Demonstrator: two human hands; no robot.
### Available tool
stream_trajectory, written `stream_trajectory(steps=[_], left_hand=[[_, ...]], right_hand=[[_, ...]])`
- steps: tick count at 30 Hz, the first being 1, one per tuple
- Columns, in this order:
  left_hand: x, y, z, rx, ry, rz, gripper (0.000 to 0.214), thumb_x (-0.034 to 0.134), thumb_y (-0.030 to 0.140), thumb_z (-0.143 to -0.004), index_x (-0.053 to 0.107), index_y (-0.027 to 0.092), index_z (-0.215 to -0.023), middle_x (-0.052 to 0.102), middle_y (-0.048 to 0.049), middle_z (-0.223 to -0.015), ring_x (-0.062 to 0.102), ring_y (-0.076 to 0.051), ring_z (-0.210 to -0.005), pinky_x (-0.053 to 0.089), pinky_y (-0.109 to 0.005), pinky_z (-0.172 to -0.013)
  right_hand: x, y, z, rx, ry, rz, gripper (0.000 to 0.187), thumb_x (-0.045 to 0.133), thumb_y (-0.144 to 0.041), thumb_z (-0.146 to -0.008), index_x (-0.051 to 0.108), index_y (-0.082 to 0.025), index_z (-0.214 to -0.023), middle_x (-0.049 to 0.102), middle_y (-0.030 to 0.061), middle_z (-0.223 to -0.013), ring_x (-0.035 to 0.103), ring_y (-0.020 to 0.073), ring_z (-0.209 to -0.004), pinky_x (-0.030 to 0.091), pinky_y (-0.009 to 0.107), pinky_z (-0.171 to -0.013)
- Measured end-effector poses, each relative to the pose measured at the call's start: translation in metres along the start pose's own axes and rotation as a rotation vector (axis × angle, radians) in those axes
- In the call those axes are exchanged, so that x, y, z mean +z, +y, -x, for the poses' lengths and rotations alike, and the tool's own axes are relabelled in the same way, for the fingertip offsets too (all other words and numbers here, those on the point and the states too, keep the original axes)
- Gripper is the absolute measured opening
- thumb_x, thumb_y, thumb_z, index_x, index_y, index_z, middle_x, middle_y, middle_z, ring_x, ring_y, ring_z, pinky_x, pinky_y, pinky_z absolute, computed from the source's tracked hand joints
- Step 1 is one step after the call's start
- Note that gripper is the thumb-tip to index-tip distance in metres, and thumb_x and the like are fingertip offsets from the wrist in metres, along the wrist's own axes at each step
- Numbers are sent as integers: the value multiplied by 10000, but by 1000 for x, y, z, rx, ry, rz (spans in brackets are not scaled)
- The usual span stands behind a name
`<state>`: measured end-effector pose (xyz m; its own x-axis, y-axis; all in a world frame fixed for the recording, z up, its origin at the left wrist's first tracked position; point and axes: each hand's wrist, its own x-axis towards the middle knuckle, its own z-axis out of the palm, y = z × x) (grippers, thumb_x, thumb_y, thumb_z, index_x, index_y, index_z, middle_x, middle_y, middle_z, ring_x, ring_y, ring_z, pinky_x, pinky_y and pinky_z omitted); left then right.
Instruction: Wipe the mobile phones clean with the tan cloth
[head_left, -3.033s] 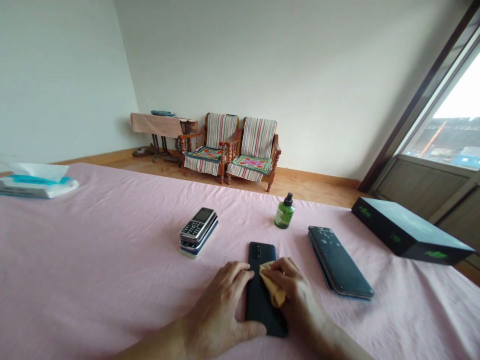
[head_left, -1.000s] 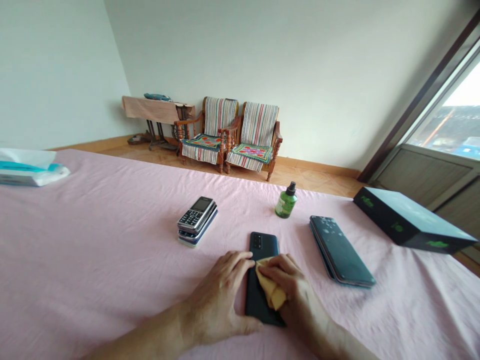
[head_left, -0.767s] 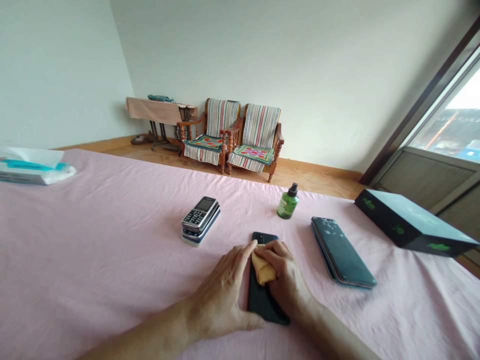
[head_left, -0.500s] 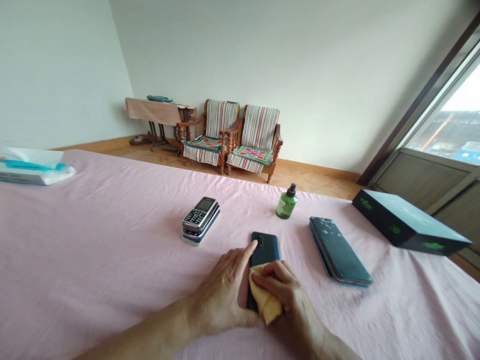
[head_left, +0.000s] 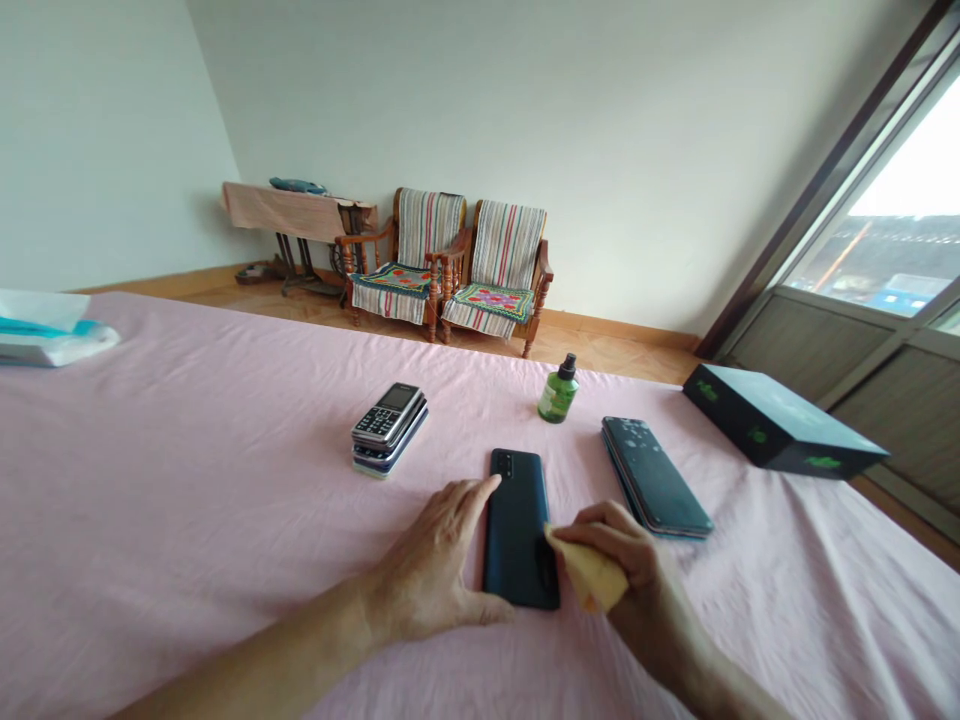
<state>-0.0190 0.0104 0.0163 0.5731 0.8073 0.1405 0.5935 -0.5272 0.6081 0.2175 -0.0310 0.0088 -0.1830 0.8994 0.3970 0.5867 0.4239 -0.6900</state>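
A dark blue smartphone (head_left: 517,530) lies face down on the pink cloth, its camera block toward the far end. My left hand (head_left: 431,560) holds it along the left side, index fingertip beside the cameras and thumb at the near edge. Pinched in my right hand (head_left: 630,550) is a folded yellow wiping cloth (head_left: 592,575), whose tip is at the phone's right edge. To the right lies a stack of smartphones (head_left: 656,480), the top one with whitish spots on its dark screen. Beyond my left hand sits a stack of keypad phones (head_left: 390,425).
A green spray bottle (head_left: 557,392) stands behind the smartphone. A black box (head_left: 780,425) sits at the right edge of the pink-covered table (head_left: 225,450), and a tissue pack (head_left: 56,335) at the far left. Two wooden chairs (head_left: 495,265) are by the wall.
My right hand has moved the yellow cloth from the phone's back rightward to its right edge, uncovering the back. My left hand stays on the phone. The view has shifted slightly.
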Motion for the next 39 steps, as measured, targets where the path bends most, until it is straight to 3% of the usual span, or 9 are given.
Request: stream_trajectory(steps=[4, 12, 16, 22, 26, 32, 35, 39], left_hand=[[-1, 1, -1, 16, 4, -1, 1107, 863, 432, -538, 274, 170, -1438, 416, -159, -1417, 373, -334, -1308, 301, -494, -1105], [-1, 0, -1, 14, 1, -8, 1083, 843, 438, -554, 272, 201, -1443, 396, -164, -1440, 345, -370, -1327, 281, -553, -1098], [-1, 1, -1, 21, 3, -9, 1058, 837, 411, -568, 275, 210, -1442, 411, -150, -1427, 353, -358, -1323, 287, -541, -1099], [-3, 2, -1, 23, -12, -9, 1031, 830, 386, -586, 278, 205, -1439, 411, -150, -1423, 363, -346, -1317, 285, -532, -1102], [-3, 1, -1, 37, -5, 1, 996, 818, 393, -601, 295, 227, -1433, 412, -137, -1424, 356, -344, -1320, 282, -529, -1101], [-4, 2, -1, 46, -7, -4, 976, 819, 405, -609, 313, 236, -1426, 431, -125, -1402, 375, -331, -1302, 291, -507, -1099], [-5, 2, -1, 43, -14, -4, 968, 820, 428, -611, 327, 226, -1419, 435, -126, -1397, 378, -329, -1297, 294, -501, -1097], [-4, 2, -1, 63, -12, -4, 944, 809, 450, -631, 330, 229, -1414, 432, -123, -1404, 374, -321, -1301, 278, -494, -1105]], right_hand=[[-4, 13, -39, -31, 108, 143, 206, 592, -136, -799, 736, -222, -919, 609, 63, -883, 600, 190, -793, 485, 300, -686], [22, 43, -85, -96, 161, 203, 268, 559, -75, -753, 757, -175, -903, 620, 87, -842, 594, 218, -785, 480, 331, -695], [27, 43, -78, -127, 104, 202, 225, 582, -133, -791, 767, -183, -910, 618, 82, -802, 588, 212, -755, 474, 325, -675], [22, 23, -44, -148, 23, 181, 288, 546, -128, -832, 736, -214, -1031, 610, 71, -863, 592, 189, -786, 483, 302, -689], [20, 16, -28, -58, -19, 101, 374, 541, -82, -797, 710, -249, -1086, 608, 59, -937, 609, 180, -829, 496, 288, -718], [22, 14, -26, 80, 58, 7, 194, 568, -250, -871, 705, -194, -997, 642, 52, -853, 636, 178, -750, 511, 275, -666], [18, 14, -33, 2, 127, 118, 134, 580, -226, -864, 676, -184, -948, 638, 47, -834, 621, 178, -720, 500, 276, -623], [11, 14, -50, -147, 140, 271, 114, 550, -174, -874, 661, -198, -888, 621, 71, -899, 568, 225, -840, 473, 356, -740]])
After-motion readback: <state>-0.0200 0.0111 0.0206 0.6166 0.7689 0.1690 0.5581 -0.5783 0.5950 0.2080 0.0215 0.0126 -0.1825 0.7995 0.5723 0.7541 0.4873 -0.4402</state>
